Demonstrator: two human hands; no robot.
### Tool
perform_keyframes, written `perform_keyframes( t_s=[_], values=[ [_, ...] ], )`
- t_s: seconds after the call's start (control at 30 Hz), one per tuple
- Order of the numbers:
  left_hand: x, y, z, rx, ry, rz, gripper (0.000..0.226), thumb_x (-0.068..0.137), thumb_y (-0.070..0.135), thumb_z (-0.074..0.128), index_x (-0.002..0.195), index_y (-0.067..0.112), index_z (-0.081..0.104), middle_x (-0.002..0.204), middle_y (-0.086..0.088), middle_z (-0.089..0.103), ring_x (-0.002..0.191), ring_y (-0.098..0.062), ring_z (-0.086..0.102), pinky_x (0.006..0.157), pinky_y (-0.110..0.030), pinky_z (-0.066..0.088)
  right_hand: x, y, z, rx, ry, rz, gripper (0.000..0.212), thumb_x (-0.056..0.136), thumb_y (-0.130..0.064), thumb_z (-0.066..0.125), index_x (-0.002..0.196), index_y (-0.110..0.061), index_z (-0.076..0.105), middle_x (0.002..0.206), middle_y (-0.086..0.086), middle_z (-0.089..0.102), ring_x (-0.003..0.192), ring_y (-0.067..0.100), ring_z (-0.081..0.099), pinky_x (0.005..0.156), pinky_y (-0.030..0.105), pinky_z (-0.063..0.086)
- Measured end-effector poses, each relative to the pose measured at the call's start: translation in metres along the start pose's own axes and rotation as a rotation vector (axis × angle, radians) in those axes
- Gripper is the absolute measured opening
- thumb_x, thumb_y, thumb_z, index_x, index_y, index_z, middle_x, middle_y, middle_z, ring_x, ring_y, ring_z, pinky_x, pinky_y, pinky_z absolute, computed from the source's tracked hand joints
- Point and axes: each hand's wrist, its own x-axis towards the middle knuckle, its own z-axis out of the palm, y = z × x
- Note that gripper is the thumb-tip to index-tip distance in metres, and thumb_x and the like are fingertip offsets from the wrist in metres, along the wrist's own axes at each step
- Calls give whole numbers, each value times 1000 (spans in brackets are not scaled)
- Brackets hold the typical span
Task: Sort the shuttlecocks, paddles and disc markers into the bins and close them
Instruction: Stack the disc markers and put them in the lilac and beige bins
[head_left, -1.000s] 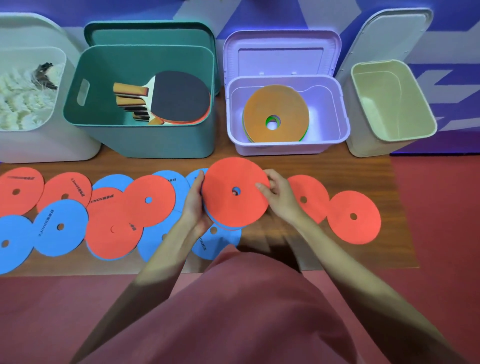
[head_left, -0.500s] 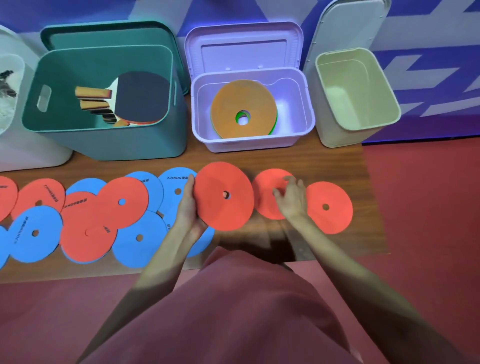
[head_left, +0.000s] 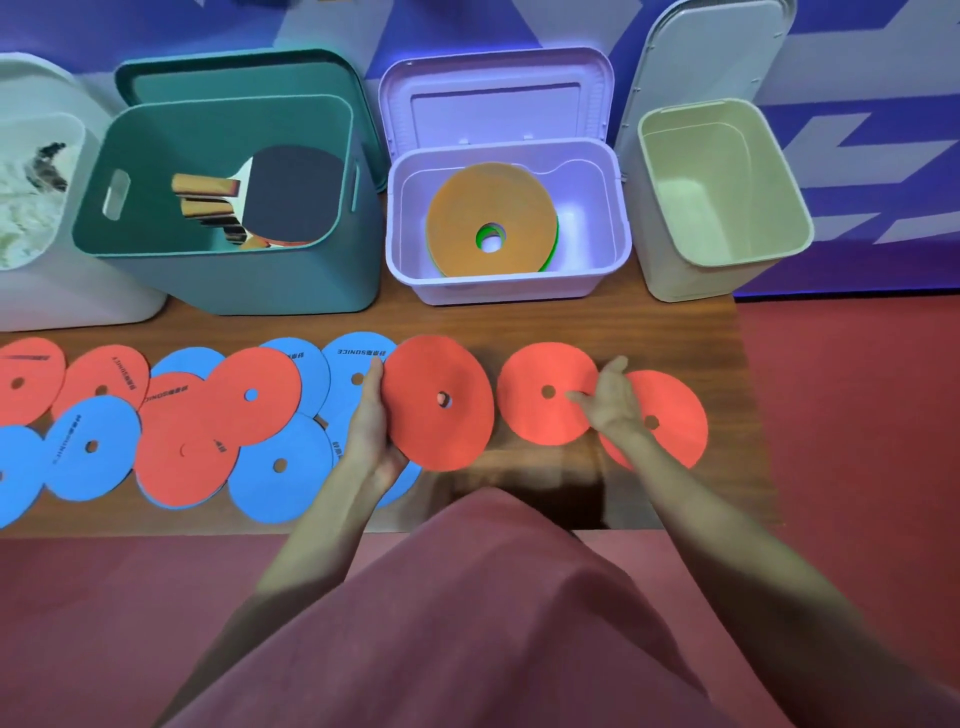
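- Gripping a red disc marker (head_left: 439, 402) by its left edge, your left hand (head_left: 371, 431) tilts it up off the bench (head_left: 670, 332), fingers curled behind it.
- Your right hand (head_left: 613, 402) hovers with fingers loosely spread over the overlap of two more red discs (head_left: 540, 400) lying flat; whether it touches them you cannot tell.
- Left of your hands, red and blue discs (head_left: 208, 421) lie overlapping along the bench.
- Behind them stand four open bins: a white bin (head_left: 67, 301) with shuttlecocks (head_left: 23, 208), a teal bin (head_left: 249, 280) with paddles (head_left: 280, 197), a lilac bin (head_left: 514, 286) with orange discs (head_left: 491, 218), and a beige bin (head_left: 722, 182).
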Motion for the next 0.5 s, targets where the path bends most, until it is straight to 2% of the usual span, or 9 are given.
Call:
perform_keyframes(
  t_s=[0.1,0.17,0.23,0.3,0.4,0.5],
  values=[
    [0,1,-3,-1,13,12,40,93,58,45,110,26,64,94,2,75,94,-18,68,81,-40,53,-5,-1,-13,-116,39,-46,35,97,-19,50,124,4,52,123,24,57,115,38,53,92,37,41],
    [0,2,-5,3,24,31,40,92,58,46,110,27,64,95,3,74,94,-18,68,81,-40,53,-2,0,-16,-145,94,-123,25,96,-15,50,113,2,59,110,22,64,105,36,59,84,36,43],
    [0,3,-6,13,25,49,44,92,59,46,116,26,63,103,2,72,98,-18,67,81,-40,52,0,-3,-22,-40,195,-243,14,92,-7,52,97,1,62,87,15,65,83,29,60,71,34,41],
    [2,4,-6,23,25,57,49,91,60,46,124,26,60,113,1,70,104,-20,66,83,-40,52,-1,-9,-31,206,232,-318,9,91,-5,53,93,-2,62,77,8,58,71,20,51,63,29,37],
    [2,5,0,10,18,51,49,92,59,45,123,24,62,115,0,69,105,-19,65,83,-40,52,-14,-27,-43,667,46,-269,8,95,-13,53,99,-16,60,70,0,57,56,8,47,48,20,38],
    [-4,4,12,-16,-18,45,43,95,56,42,116,24,64,107,2,71,99,-17,66,80,-38,52,-25,-40,-34,710,-145,-291,10,96,-16,52,103,-17,60,52,-12,48,40,1,32,38,14,25]
  ],
)
